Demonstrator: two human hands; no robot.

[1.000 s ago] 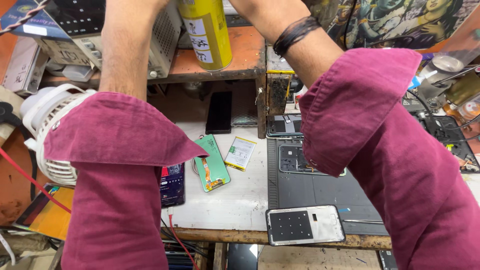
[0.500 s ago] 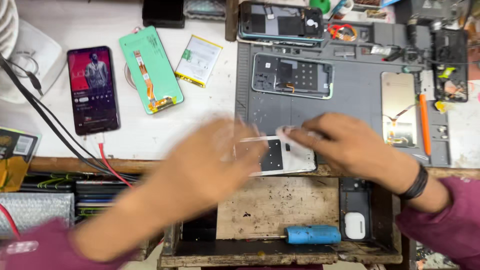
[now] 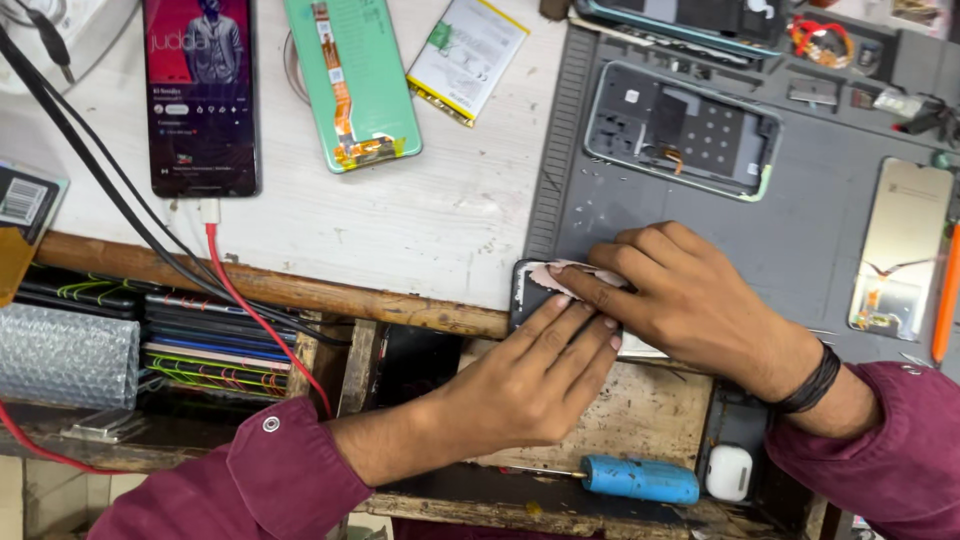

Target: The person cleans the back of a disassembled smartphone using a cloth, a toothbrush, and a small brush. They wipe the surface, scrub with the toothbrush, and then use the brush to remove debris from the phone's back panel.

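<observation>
In the head view, a dark phone (image 3: pixel 528 290) is seen lying at the near edge of the counter (image 3: pixel 420 225), on the front left corner of a grey mat (image 3: pixel 820 215). It is mostly covered by the two hands. The left hand (image 3: pixel 530 385) is laid flat on it, its fingers (image 3: pixel 575 330) held straight and close together, pressing rather than gripping. The right hand (image 3: pixel 690 295) is placed just above, its fingers (image 3: pixel 600 285) bent and pinched on a pale film (image 3: pixel 560 272) at the phone's top edge. The fingertips of both hands are touching or nearly so. A black band (image 3: pixel 812 380) is worn on the right wrist.

Farther back on the mat, an opened phone frame (image 3: pixel 680 130) is seen, and at the right a gold-toned screen panel (image 3: pixel 900 245) beside an orange tool (image 3: pixel 946 295). On the bare counter to the left, a lit phone (image 3: pixel 200 95) is plugged into a red cable (image 3: pixel 255 310), with a green back cover (image 3: pixel 350 80) and a battery (image 3: pixel 468 55) beside it. Below the counter edge, a blue-handled screwdriver (image 3: pixel 640 480) and a white earbud case (image 3: pixel 728 472) are lying on a lower shelf (image 3: pixel 640 415).
</observation>
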